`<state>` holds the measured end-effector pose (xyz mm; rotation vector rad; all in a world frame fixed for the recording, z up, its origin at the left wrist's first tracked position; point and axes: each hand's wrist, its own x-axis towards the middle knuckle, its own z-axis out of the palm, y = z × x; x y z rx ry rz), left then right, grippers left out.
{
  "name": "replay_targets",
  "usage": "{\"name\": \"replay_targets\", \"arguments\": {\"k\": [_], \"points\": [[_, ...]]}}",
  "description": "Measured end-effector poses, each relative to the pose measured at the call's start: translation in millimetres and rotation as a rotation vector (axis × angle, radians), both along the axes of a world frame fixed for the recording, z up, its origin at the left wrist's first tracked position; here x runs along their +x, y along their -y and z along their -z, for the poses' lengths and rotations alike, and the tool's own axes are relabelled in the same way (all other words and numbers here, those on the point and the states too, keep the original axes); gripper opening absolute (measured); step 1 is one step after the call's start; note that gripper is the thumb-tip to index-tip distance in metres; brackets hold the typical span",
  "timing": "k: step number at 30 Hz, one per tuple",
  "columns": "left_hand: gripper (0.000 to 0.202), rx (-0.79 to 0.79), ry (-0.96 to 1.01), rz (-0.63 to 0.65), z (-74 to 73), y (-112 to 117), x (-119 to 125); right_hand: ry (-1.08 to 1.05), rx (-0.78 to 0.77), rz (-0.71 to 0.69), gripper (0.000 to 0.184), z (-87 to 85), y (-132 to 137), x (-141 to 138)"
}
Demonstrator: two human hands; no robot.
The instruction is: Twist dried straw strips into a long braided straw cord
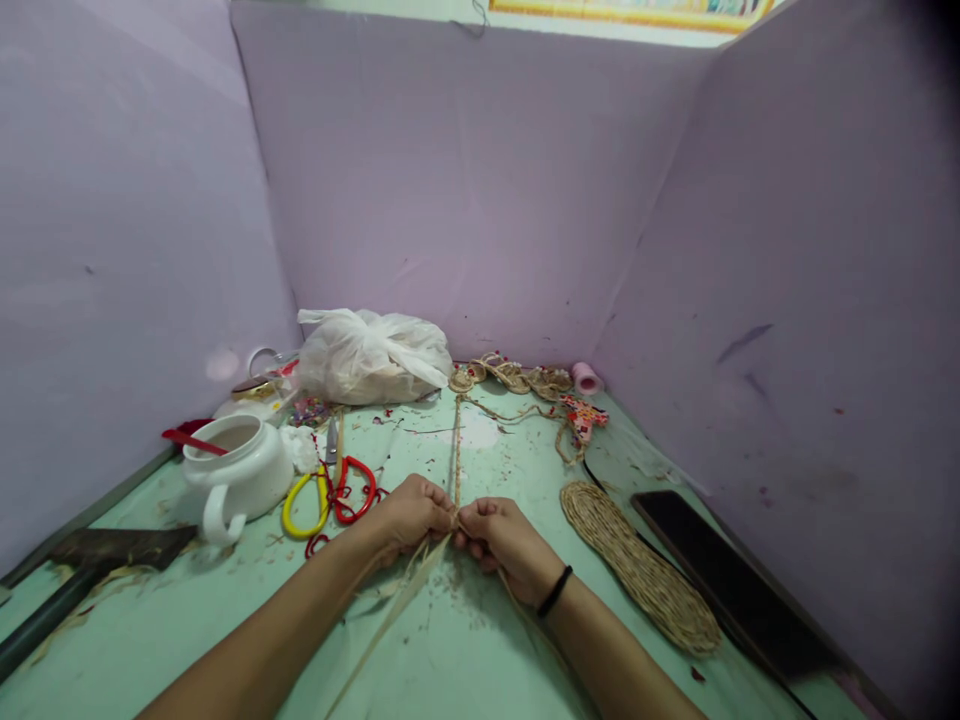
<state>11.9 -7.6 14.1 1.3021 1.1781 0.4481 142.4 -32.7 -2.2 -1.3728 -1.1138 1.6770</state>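
Both hands meet at the middle of the green table, pinching a braided straw cord [457,450]. My left hand [414,512] is closed at the cord's near end, fingertips bent inward. Opposite it, my right hand [504,540], with a black band on the wrist, is closed on the same spot. Loose pale straw strands [397,612] fan out below the fingers towards me. Away from me the cord runs straight to the back, then bends right to a pink beaded piece [583,418]. The exact join between the fingertips is partly hidden.
At left stand a white pot [240,465], red-and-yellow-handled scissors [306,505] and a dark blade tool [124,545]. A white plastic bag [375,358] and woven straw pieces [514,375] lie at the back. To the right are a woven sole [637,565] and a black slab [739,580].
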Motion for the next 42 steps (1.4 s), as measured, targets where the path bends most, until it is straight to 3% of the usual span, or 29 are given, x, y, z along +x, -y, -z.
{"name": "replay_targets", "arguments": {"k": [8,15,22,24,26,28,29,32,34,37,42], "points": [[0.005,0.061,-0.054,0.031,0.4,2.1,-1.7,0.157,0.163,0.035,0.014,10.9,-5.9,6.2],[0.011,0.144,-0.415,0.007,-8.5,13.2,-2.7,0.164,0.164,0.061,0.011,13.5,-5.4,2.0],[0.023,0.648,-0.849,0.076,-8.3,50.8,27.0,0.016,0.127,0.151,0.01,13.9,-3.1,-0.9],[0.021,0.624,-0.801,0.121,-13.6,45.0,22.0,-0.002,0.111,0.138,0.013,13.8,-3.0,-0.6],[0.028,0.522,-0.643,0.08,-19.8,31.6,11.1,0.012,0.103,0.093,0.016,12.3,-1.8,0.2],[0.034,0.46,-0.505,-0.178,-23.2,18.0,0.4,0.04,0.116,0.047,0.02,10.0,0.2,1.0],[0.031,0.369,-0.428,-0.234,-23.0,13.2,-3.1,0.049,0.126,0.043,0.02,9.2,1.2,1.4],[0.02,0.014,-0.268,-0.099,-16.6,8.5,-4.0,0.009,0.138,0.042,0.021,9.8,2.4,2.0],[0.016,-0.106,-0.167,-0.073,-11.9,9.5,-0.1,-0.032,0.136,0.023,0.022,11.5,2.3,2.2],[0.013,-0.126,-0.104,-0.071,-9.0,9.8,3.2,-0.034,0.131,0.009,0.022,12.6,2.3,2.8],[0.007,-0.03,-0.302,-0.082,-7.0,7.9,1.0,0.107,0.255,-0.051,0.015,12.5,1.5,4.0]]}}
